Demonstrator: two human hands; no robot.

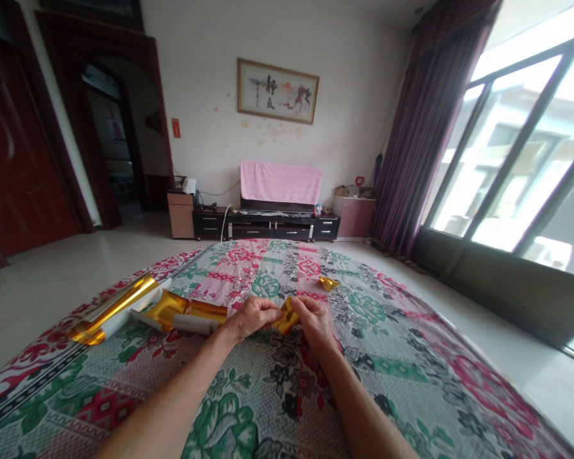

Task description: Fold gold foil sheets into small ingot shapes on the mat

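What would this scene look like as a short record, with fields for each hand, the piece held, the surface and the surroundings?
Left hand: pinching the gold piece at its left side
Right hand: gripping its right side
Surface: floral cloth
Left of hands: curled gold sheet; second gold sheet
Beyond hands, rightward: small gold shape
Background: pink cloth; framed picture

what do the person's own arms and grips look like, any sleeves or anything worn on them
The left grip and right grip are ungloved, with human fingers and thumbs. The left forearm and right forearm taper toward the wrists; no sleeve, watch or bracelet shows. Rings are too small to judge.
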